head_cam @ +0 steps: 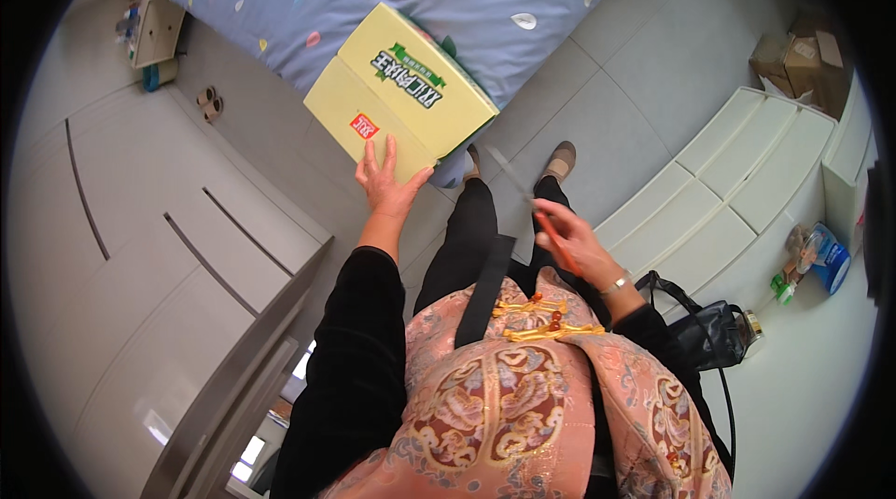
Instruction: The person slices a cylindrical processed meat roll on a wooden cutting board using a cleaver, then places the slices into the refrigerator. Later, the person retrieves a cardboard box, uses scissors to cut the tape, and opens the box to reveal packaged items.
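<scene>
A pale yellow cardboard box (420,82) with green and red printing lies tilted over the near corner of the bed. My left hand (388,180) rests on its near panel, fingers spread on the cardboard, thumb by the edge. To the right, my right hand (570,236) is closed around the orange-red handle (558,243) of a tool. A thin, blurred blade-like part (509,172) extends from this handle towards the box, apart from it; the exact kind of tool cannot be told.
The bed's blue-grey patterned cover (308,2) spans the top. White drawers (700,184) stand right, with a black handbag (710,334) beside them and cardboard boxes (805,65) farther back. A white cabinet (140,233) is left; slippers (209,104) lie on the tiled floor.
</scene>
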{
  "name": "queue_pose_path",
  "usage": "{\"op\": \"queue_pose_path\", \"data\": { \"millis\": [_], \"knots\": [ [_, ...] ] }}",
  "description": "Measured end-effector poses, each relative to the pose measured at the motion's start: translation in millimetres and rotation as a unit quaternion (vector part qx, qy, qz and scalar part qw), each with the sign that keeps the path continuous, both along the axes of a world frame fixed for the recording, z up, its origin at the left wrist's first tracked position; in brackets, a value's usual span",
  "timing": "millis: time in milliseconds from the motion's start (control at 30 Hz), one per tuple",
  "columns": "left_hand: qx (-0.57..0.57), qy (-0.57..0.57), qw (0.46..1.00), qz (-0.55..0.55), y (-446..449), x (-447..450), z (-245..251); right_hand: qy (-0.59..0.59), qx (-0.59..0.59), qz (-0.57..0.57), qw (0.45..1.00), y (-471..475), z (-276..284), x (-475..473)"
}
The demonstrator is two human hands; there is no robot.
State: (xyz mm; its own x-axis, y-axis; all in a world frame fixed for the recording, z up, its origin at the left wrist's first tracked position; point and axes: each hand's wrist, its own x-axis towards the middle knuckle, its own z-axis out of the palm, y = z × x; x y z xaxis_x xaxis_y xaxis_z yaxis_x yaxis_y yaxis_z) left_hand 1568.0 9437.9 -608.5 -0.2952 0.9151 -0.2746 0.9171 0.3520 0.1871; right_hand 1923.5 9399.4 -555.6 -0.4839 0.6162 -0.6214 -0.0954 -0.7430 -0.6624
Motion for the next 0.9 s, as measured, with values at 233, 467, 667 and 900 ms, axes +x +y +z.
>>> {"op": "queue_pose_path", "data": {
  "millis": [233, 467, 667, 900],
  "knots": [
    [0.068, -0.05, 0.996, -0.04, -7.0, -11.5, -1.5, -0.027, -0.086, 0.151, 0.984, 25.7, -13.1, -76.3],
    [0.065, -0.098, 0.993, -0.033, -6.4, -16.1, -0.6, -0.096, -0.06, 0.158, 0.981, 33.6, -24.0, -90.7],
    [0.067, -0.083, 0.993, -0.047, -7.3, -18.9, -5.2, -0.139, -0.061, 0.174, 0.973, 36.0, -12.9, -91.9],
    [0.083, -0.085, 0.991, -0.055, -7.4, -20.1, -4.7, -0.112, -0.096, 0.169, 0.975, 38.7, -8.9, -86.6]
  ]
}}
